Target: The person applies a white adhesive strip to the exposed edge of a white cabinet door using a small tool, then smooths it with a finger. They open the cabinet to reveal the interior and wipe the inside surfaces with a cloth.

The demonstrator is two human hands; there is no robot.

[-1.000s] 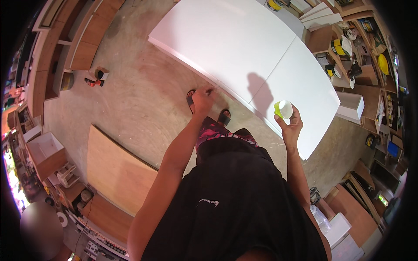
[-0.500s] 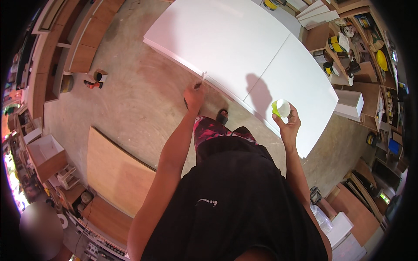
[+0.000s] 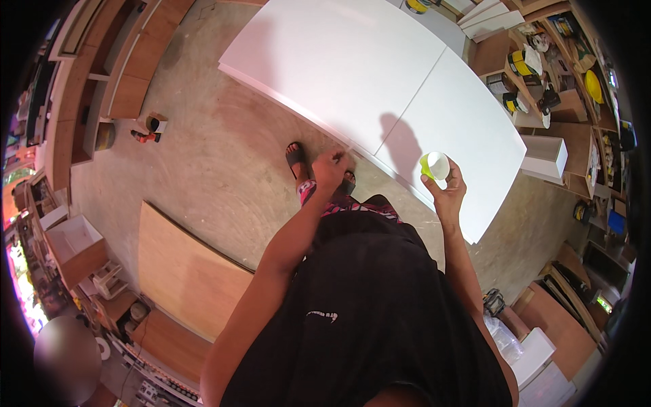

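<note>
My left hand [image 3: 329, 167] is closed around a thin stick-like thing, blurred and partly hidden by the fingers, just off the long near edge of the white board surface [image 3: 325, 74]. My right hand [image 3: 449, 186] grips a small lime-green cup [image 3: 434, 167] with a pale interior, held over the board's right section, right of a straight seam. A dark shadow falls on the board left of the cup. Below my hands are my sandalled feet on the concrete floor.
A plywood sheet [image 3: 190, 271] lies at lower left. Wooden cabinets [image 3: 125, 61] stand at upper left, with a small orange-and-black tool [image 3: 146, 136] nearby. Shelves of tins and offcuts [image 3: 522, 64] and a white open box [image 3: 542, 154] line the right. A blurred person's head [image 3: 68, 356] shows at lower left.
My left hand rose toward the board's edge half a second ago and has since moved down and to the right. My right hand, still holding the cup, has shifted slightly up and left.
</note>
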